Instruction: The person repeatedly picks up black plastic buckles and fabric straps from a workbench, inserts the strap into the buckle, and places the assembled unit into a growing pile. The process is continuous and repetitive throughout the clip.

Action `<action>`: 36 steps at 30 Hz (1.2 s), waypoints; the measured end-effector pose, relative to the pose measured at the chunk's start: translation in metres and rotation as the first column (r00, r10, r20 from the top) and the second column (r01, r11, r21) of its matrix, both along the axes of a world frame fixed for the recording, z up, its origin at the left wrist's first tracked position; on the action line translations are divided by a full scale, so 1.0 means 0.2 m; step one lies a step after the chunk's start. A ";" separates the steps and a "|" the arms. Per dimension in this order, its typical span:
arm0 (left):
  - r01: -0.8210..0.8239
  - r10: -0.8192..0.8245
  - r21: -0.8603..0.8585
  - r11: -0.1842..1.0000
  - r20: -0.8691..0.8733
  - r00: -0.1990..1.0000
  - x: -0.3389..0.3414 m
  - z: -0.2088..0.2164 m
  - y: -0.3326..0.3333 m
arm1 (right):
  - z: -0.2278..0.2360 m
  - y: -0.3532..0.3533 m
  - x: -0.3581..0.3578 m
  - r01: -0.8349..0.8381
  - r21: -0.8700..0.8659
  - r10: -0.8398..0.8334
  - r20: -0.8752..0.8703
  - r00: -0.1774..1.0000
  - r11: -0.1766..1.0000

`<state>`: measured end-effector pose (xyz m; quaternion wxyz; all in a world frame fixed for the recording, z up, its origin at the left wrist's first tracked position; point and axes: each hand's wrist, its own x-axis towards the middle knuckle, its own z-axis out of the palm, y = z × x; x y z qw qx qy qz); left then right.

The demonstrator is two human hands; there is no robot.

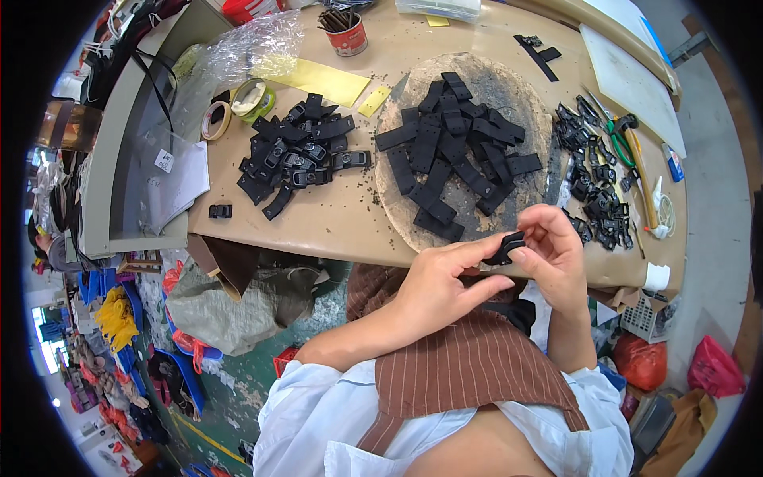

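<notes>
Both my hands meet just below the table's front edge, pinching one small black strap piece with a buckle (505, 247). My left hand (435, 288) grips its left end with thumb and fingers. My right hand (554, 253) curls around its right end. Straight ahead, a pile of plain black strap pieces (455, 151) lies on a round worn pad (518, 87). To the left sits a heap of straps with buckles fitted (298, 151). Loose black buckles (592, 171) are heaped to the right of the pad.
One stray black buckle (220, 211) lies near the table's left front corner. Tape rolls (238, 107), a clear plastic bag (246, 48), a red can of rods (346, 33), yellow paper (318, 79) and green-handled pliers (624, 135) are spread around. Bags and clutter fill the floor below.
</notes>
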<state>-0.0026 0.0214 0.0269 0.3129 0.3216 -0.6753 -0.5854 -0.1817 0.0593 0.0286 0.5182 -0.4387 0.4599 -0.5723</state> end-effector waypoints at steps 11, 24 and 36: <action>0.121 -0.085 0.449 0.885 -0.100 0.991 0.07 0.03 -0.16 | -0.11 0.00 -0.05 -0.214 0.153 0.112 0.498 0.860 0.965; -0.117 0.263 0.449 0.886 -0.278 0.924 0.01 -0.01 -0.09 | -0.06 0.00 0.03 0.130 0.009 -0.130 0.077 0.988 0.992; 0.100 0.195 0.602 0.792 -0.405 0.893 0.03 -0.09 -0.11 | -0.04 -0.04 -0.01 -0.062 0.211 0.033 0.140 0.990 0.975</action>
